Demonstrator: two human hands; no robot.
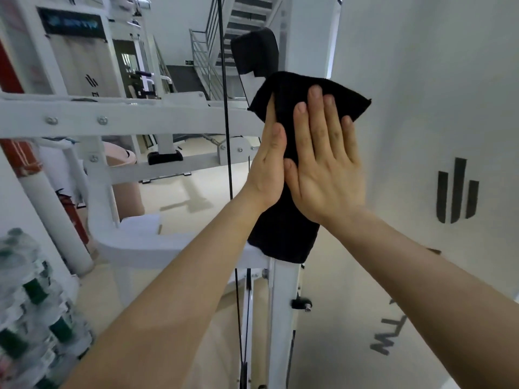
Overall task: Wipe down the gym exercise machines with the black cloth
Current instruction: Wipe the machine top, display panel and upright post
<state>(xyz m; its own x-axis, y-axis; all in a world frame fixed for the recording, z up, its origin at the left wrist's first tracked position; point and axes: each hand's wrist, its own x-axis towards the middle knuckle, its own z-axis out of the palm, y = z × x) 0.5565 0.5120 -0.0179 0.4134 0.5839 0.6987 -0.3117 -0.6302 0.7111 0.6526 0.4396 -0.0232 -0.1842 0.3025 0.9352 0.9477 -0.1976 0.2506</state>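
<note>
Beside a three-bar logo (457, 191), left hand (266, 171) and right hand (327, 169) press cloth (285, 231).

left hand (266, 167): nails short, plain
right hand (327, 169): same
forearms (168, 290): both bare to frame edge

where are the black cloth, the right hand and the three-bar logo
black cloth (283, 231), head view, lower hanging part
right hand (327, 172), head view, back of the hand
three-bar logo (457, 189), head view, middle bar

Left hand (266, 169) beside right hand (325, 169), both flat on the cloth (283, 234) covering the machine's post (283, 318).
</note>
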